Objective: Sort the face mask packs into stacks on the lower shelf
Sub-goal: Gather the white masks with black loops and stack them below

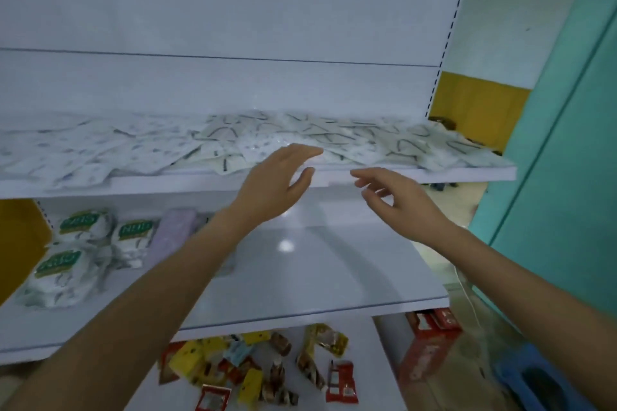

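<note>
At upper shelf (400,174) edge: left hand (277,183) flat, empty, over loose face mask packs (233,137); right hand (400,198) beside, empty, fingers relaxed.

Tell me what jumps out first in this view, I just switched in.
A loose heap of face mask packs covers the upper shelf. Both hands reach up toward its front edge, the left hand open near the packs and the right hand empty beside it. Below, the lower shelf lies mostly bare, with green-labelled bags at its left.
</note>
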`<state>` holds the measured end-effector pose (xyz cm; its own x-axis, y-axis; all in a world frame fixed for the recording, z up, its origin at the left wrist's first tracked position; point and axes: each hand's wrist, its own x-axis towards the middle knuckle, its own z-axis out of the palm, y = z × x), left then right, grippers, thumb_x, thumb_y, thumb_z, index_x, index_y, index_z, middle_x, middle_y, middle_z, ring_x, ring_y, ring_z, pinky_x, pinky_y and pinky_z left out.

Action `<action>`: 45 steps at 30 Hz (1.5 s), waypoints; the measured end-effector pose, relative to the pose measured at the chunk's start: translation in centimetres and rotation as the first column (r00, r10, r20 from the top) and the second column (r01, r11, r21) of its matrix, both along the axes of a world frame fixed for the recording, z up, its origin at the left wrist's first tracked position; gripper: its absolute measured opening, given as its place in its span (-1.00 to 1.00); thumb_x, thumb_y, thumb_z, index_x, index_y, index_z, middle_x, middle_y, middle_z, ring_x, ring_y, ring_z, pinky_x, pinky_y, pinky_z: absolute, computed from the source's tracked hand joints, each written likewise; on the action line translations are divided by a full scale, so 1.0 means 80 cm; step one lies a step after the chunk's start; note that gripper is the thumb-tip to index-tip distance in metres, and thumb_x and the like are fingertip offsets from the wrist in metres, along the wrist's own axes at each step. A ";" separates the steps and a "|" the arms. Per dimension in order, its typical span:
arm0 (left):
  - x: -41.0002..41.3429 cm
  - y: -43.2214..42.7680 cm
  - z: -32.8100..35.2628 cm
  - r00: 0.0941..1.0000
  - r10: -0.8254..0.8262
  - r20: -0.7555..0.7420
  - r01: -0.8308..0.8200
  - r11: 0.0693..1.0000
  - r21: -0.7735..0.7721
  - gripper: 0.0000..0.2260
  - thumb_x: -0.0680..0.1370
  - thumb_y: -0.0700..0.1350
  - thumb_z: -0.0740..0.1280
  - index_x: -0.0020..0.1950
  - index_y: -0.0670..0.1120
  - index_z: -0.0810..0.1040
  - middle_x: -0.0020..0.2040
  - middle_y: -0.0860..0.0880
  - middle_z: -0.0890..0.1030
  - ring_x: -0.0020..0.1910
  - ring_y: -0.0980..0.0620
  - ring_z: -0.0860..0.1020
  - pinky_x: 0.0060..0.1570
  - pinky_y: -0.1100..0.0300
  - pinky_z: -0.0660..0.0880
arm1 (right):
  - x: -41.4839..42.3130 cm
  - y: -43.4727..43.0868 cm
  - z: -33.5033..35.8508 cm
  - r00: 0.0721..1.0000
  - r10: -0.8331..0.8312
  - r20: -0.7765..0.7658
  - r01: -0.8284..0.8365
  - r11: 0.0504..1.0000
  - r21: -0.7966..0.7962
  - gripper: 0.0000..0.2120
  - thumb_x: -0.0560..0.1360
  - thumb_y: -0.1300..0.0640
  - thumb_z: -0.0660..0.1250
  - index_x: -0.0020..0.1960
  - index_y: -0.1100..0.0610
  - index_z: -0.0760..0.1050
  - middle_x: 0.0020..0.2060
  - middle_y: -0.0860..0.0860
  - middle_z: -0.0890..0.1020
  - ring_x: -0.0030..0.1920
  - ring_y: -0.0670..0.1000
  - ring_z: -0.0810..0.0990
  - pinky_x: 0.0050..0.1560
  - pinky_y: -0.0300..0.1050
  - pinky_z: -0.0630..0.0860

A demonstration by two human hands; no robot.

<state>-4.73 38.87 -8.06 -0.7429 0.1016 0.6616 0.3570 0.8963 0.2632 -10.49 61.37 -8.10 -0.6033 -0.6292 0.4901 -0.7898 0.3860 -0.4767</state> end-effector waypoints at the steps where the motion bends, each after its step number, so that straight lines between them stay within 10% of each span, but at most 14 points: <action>1: -0.010 -0.005 0.009 1.000 0.016 0.015 -0.016 1.000 -0.011 -0.55 0.53 0.10 0.05 0.32 -0.05 0.47 0.20 0.01 0.54 0.15 0.07 0.48 0.06 0.25 0.37 | -0.014 0.003 0.012 1.000 0.000 -0.014 0.000 1.000 -0.007 -0.70 0.56 0.23 0.22 0.27 0.06 0.46 0.02 -0.09 0.56 -0.01 -0.15 0.52 0.03 -0.35 0.42; 14: -0.215 0.040 0.045 0.976 -0.133 0.173 0.134 0.991 0.008 -0.75 0.57 -0.18 0.26 0.24 -0.12 0.52 0.18 -0.07 0.55 0.09 0.00 0.52 0.06 0.27 0.36 | -0.240 0.078 0.051 0.902 -0.417 0.109 0.413 0.909 0.053 -0.66 0.56 0.14 0.26 0.33 0.10 0.40 0.15 0.08 0.54 0.00 -0.02 0.52 -0.03 -0.21 0.39; 25: -0.341 0.095 0.050 0.809 0.074 0.583 -0.007 0.993 -0.116 -0.65 0.56 -0.09 0.30 0.34 -0.06 0.42 0.16 -0.02 0.55 0.06 0.05 0.48 0.04 0.25 0.37 | -0.337 0.063 0.046 0.915 -0.336 0.223 0.236 0.895 0.380 -0.32 0.42 -0.11 0.41 0.43 0.05 0.24 0.21 0.05 0.51 0.13 0.03 0.48 0.02 -0.17 0.38; 36: -0.368 0.122 0.100 0.969 0.050 0.243 -0.003 0.982 -0.189 -0.46 0.53 -0.17 0.36 0.47 -0.08 0.25 0.47 -0.04 0.28 0.46 -0.02 0.20 0.40 0.18 0.07 | -0.394 0.100 0.091 0.961 0.211 0.179 -0.240 0.958 0.156 -0.37 0.49 0.23 0.36 0.44 -0.11 0.18 0.11 -0.09 0.51 -0.08 0.04 0.58 -0.03 -0.16 0.50; 42: -0.382 0.155 0.129 0.968 0.089 0.236 -0.045 0.982 -0.186 -0.89 0.49 -0.21 0.36 0.01 -0.11 0.54 -0.11 0.03 0.55 -0.08 0.03 0.49 -0.16 0.33 0.34 | -0.416 0.132 0.113 0.993 0.116 -0.014 -0.117 0.987 -0.108 -0.44 0.51 0.16 0.35 0.44 0.02 0.21 0.10 -0.08 0.46 -0.08 -0.13 0.53 -0.02 -0.34 0.44; 45: -0.373 0.138 0.124 0.984 0.104 0.143 -0.123 0.984 0.128 -0.80 0.48 -0.23 0.38 -0.07 -0.04 0.38 -0.18 0.09 0.46 -0.24 0.10 0.45 -0.25 0.32 0.34 | -0.433 0.152 0.104 0.968 -0.069 0.239 0.115 0.976 -0.183 -0.44 0.53 0.05 0.31 0.46 0.07 0.18 0.14 -0.01 0.47 0.01 -0.10 0.48 -0.18 -0.34 0.42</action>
